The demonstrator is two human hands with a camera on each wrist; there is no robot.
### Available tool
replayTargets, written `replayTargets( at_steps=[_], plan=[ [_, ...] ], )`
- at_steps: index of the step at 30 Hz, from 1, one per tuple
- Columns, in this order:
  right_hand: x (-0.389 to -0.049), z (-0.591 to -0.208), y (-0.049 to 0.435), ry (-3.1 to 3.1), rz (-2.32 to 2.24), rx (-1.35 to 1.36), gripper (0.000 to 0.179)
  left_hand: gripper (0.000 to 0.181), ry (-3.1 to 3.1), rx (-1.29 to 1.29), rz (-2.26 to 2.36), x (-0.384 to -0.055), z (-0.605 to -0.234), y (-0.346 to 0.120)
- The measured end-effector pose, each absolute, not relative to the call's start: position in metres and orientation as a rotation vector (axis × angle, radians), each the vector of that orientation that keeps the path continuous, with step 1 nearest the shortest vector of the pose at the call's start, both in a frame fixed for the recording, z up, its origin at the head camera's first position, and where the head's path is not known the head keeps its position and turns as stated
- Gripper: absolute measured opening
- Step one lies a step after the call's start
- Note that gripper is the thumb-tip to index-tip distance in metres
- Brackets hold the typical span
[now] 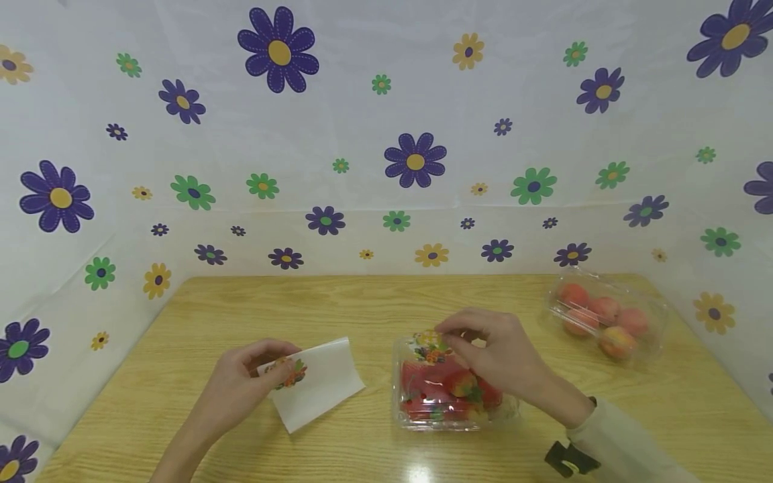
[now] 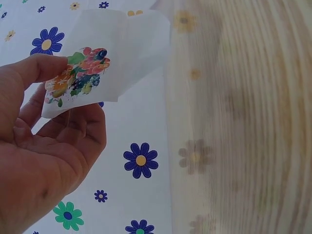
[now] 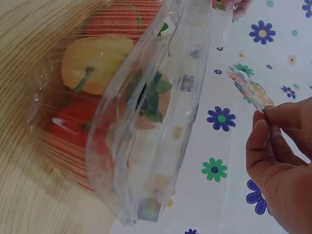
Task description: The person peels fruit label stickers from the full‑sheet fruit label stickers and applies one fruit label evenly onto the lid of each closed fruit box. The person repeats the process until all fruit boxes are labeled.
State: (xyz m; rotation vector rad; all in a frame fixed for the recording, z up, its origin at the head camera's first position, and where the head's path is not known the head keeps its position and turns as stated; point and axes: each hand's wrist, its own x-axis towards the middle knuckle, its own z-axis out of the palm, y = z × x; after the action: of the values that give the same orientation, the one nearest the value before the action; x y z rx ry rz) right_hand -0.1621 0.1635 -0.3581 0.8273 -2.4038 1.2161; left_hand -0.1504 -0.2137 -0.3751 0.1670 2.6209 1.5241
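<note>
My left hand [image 1: 232, 386] pinches a white backing sheet [image 1: 326, 382] between thumb and fingers. A colourful fruit-print sticker [image 2: 87, 70] shows on that sheet in the left wrist view. A similar printed sticker [image 3: 249, 87] is pinched by its edge between thumb and finger of my right hand [image 3: 282, 151]. In the head view this sticker overlaps the lid of a clear plastic clamshell box [image 1: 417, 422]. Inside the closed box lie red fruits and a yellow one [image 3: 95, 61] with green stems or leaves; seen from the head they look like strawberries.
A second clear plastic box [image 1: 655, 305] with several peach-like fruits [image 1: 605, 310] stands at the back right of the wooden table [image 1: 338, 302]. A white flower-print cloth [image 1: 338, 121] surrounds the table. A dark bow [image 1: 570, 459] hangs at the right sleeve [image 1: 622, 439].
</note>
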Motion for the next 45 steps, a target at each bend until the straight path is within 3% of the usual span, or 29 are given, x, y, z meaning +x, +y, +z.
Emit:
replayTargets(
  at_steps=[16,45],
  plan=[
    [-0.159,-0.358,0.180,-2.647,1.377,0.626,0.016,0.027,2.649,0.178,1.494,-0.151,-0.377,-0.215],
    [-0.153,-0.366,0.191,-2.715,1.524,0.586,0.012,0.027,2.612,0.184,1.527,-0.151,-0.380,-0.215]
  ],
)
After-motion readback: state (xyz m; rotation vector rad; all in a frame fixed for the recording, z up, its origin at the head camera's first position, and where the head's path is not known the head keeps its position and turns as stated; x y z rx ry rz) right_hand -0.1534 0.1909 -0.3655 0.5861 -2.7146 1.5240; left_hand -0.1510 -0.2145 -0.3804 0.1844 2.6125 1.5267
